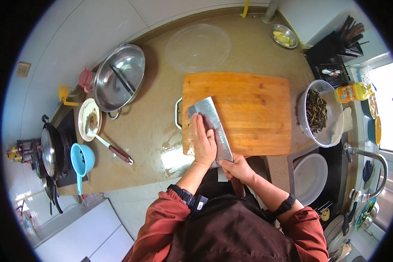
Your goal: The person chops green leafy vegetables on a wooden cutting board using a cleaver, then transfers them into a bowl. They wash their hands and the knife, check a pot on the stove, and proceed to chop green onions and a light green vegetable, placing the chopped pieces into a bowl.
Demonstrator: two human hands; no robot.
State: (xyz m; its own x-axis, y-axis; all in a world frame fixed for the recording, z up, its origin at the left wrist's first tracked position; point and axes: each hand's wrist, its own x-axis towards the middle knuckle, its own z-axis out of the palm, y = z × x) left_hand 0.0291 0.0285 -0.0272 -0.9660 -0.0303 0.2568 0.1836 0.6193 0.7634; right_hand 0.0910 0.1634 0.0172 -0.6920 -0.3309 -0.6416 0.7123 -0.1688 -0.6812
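Note:
A cleaver (217, 131) lies over the left part of a wooden cutting board (258, 114), its broad blade tilted with the end pointing up and left. My right hand (237, 168) grips it where the handle meets the blade; the brown handle shows below that hand. Against the blade's left side rests my left hand (203, 144), palm turned to the metal, fingers extended and nearly together. A small dark bit sticks near its thumb. The board has a metal handle (178, 113) on its left edge.
Right of the board stands a clear bowl (335, 131) of dark shredded food, near a sink (293, 163). To the left are a steel pot (100, 88), a plate (81, 121) with a spoon (106, 144), and a blue ladle (90, 160). A clear round lid (198, 47) lies behind.

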